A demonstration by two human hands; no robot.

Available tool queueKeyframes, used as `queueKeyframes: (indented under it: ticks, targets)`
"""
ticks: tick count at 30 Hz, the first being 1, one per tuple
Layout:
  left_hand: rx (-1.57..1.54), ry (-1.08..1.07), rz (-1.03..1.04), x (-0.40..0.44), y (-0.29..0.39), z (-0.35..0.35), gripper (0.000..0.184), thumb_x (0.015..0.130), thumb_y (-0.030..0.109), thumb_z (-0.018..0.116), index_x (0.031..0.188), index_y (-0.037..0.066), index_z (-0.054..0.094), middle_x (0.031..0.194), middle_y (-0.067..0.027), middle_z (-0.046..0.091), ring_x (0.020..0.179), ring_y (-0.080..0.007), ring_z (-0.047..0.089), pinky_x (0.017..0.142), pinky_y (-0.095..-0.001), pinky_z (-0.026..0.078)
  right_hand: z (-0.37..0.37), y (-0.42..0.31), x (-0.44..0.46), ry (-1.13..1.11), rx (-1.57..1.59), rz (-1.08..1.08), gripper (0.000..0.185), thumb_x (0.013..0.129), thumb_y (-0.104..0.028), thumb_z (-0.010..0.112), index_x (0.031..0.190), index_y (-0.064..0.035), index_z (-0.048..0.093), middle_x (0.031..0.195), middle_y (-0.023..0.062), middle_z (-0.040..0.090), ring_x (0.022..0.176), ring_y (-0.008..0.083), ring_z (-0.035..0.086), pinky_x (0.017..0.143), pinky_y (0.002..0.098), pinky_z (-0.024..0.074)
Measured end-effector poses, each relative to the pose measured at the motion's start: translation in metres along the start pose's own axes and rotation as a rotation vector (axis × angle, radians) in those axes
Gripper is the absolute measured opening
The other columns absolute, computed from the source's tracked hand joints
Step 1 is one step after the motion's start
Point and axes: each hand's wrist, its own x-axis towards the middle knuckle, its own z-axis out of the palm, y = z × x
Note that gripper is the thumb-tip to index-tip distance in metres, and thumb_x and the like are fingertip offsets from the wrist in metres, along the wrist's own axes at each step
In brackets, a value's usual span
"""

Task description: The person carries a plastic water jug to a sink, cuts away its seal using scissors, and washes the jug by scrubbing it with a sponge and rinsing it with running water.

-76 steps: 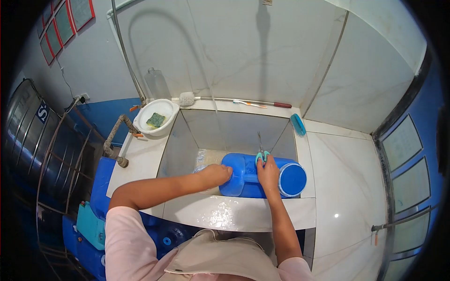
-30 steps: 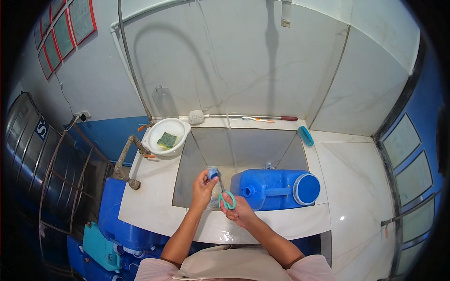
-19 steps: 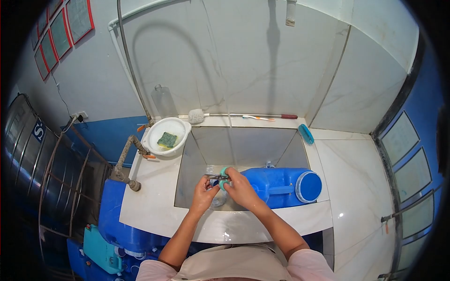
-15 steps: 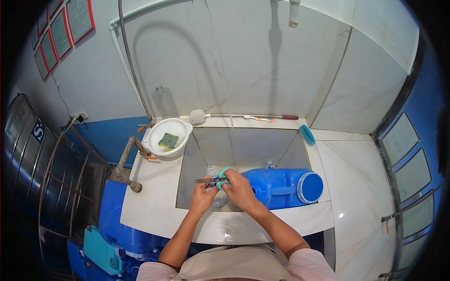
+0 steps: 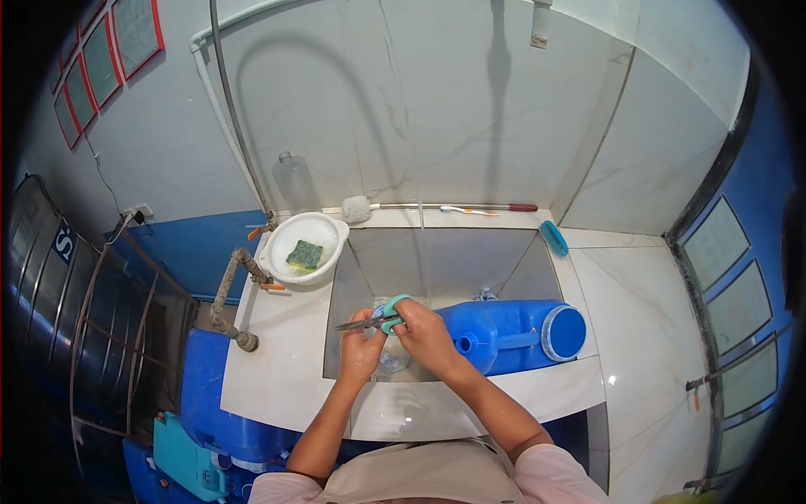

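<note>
A pair of scissors [image 5: 363,322] with teal handles is held over the sink [image 5: 449,260], its blades pointing left. My right hand [image 5: 424,334] is closed around the handles. On the blade side, the fingers of my left hand [image 5: 361,353] pinch the scissors from below, near the pivot. Beneath my hands, a clear plastic-looking object [image 5: 393,361] lies in the sink, partly covered by them. Just right of my right hand, a big blue water jug [image 5: 512,323] with a wide round cap lies on its side across the sink.
On the left ledge, a white basin [image 5: 281,231] holds a green and yellow sponge [image 5: 305,254]. A clear bottle [image 5: 292,181], long-handled brush [image 5: 357,209] and toothbrush [image 5: 468,211] line the back ledge. A teal brush [image 5: 553,238] sits at the right corner. Blue containers [image 5: 206,386] stand lower left.
The scissors have shifted slightly left, and more of the blades shows past my left fingers. Both hands keep their hold. The whole view has moved a little.
</note>
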Motion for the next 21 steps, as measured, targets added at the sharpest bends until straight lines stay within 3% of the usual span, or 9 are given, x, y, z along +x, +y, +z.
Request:
queueKeyframes:
  ticks: [3, 8, 10, 16, 17, 18, 19, 21]
  targets:
    - [0.109, 0.014, 0.044, 0.001, 0.016, -0.003, 0.023, 0.072, 0.010, 0.065, 0.092, 0.002, 0.057, 0.090, -0.0121, 0.057, 0.083, -0.0257, 0.056, 0.076, -0.0342, 0.043, 0.012, 0.005, -0.002, 0.132, -0.052, -0.112, 0.024, 0.071, 0.000, 0.059, 0.093, -0.0005, 0.049, 0.085, 0.0156, 0.054, 0.080, 0.0339, 0.055, 0.067, 0.0428, 0.0453]
    - [0.168, 0.036, 0.121, 0.006, 0.016, -0.011, 0.024, 0.071, 0.010, 0.064, 0.092, 0.001, 0.057, 0.092, -0.0165, 0.057, 0.088, -0.0336, 0.055, 0.077, -0.0373, 0.043, 0.023, 0.001, 0.000, 0.171, -0.033, -0.031, 0.023, 0.070, -0.001, 0.059, 0.092, -0.0005, 0.050, 0.085, 0.0149, 0.055, 0.079, 0.0335, 0.056, 0.065, 0.0416, 0.0461]
    - [0.167, 0.054, 0.136, 0.008, 0.012, -0.014, 0.021, 0.071, 0.009, 0.065, 0.088, -0.001, 0.058, 0.088, -0.0114, 0.058, 0.086, -0.0233, 0.055, 0.077, -0.0322, 0.042, 0.027, 0.001, 0.002, 0.183, -0.027, -0.027, 0.023, 0.070, -0.001, 0.060, 0.091, -0.0006, 0.051, 0.083, 0.0151, 0.055, 0.077, 0.0340, 0.056, 0.065, 0.0409, 0.0464]
    - [0.112, -0.040, 0.255, 0.019, -0.006, -0.023, 0.019, 0.072, 0.007, 0.067, 0.086, 0.001, 0.056, 0.089, -0.0111, 0.057, 0.085, -0.0242, 0.054, 0.077, -0.0321, 0.042, 0.031, 0.006, 0.017, 0.279, 0.277, 0.338, 0.018, 0.075, 0.001, 0.060, 0.090, -0.0002, 0.050, 0.085, 0.0121, 0.060, 0.072, 0.0189, 0.061, 0.065, 0.0304, 0.0487]
    - [0.110, -0.044, 0.253, 0.020, -0.011, -0.023, 0.019, 0.072, 0.007, 0.067, 0.086, 0.001, 0.056, 0.089, -0.0111, 0.057, 0.085, -0.0242, 0.054, 0.077, -0.0321, 0.042, 0.039, 0.027, 0.018, 0.299, 0.641, 0.452, 0.016, 0.076, 0.002, 0.058, 0.090, -0.0003, 0.050, 0.088, 0.0108, 0.061, 0.075, 0.0157, 0.061, 0.066, 0.0277, 0.0488]
    - [-0.059, -0.061, 0.186, 0.021, -0.016, -0.023, 0.018, 0.073, 0.004, 0.068, 0.087, 0.002, 0.056, 0.087, -0.0064, 0.056, 0.083, -0.0180, 0.052, 0.077, -0.0290, 0.040, 0.039, 0.032, 0.021, 0.314, 1.008, 0.557, 0.014, 0.078, 0.003, 0.057, 0.090, -0.0004, 0.051, 0.092, 0.0096, 0.062, 0.078, 0.0126, 0.061, 0.068, 0.0249, 0.0489]
    - [-0.229, -0.078, 0.120, 0.022, -0.022, -0.022, 0.019, 0.073, 0.001, 0.068, 0.088, 0.004, 0.055, 0.085, -0.0016, 0.055, 0.082, -0.0118, 0.049, 0.077, -0.0260, 0.039, 0.038, 0.034, 0.019, 0.317, 1.006, 0.557, 0.014, 0.078, 0.003, 0.057, 0.090, -0.0004, 0.051, 0.092, 0.0096, 0.062, 0.078, 0.0126, 0.061, 0.068, 0.0249, 0.0489]
    - [-0.258, -0.078, 0.077, 0.025, -0.033, -0.022, 0.020, 0.074, 0.001, 0.067, 0.090, 0.005, 0.055, 0.087, -0.0004, 0.055, 0.082, -0.0104, 0.048, 0.078, -0.0253, 0.038, 0.033, 0.033, 0.017, 0.209, 1.021, 0.570, 0.016, 0.080, 0.002, 0.057, 0.095, 0.0000, 0.051, 0.100, 0.0093, 0.061, 0.081, 0.0134, 0.060, 0.075, 0.0243, 0.0504]
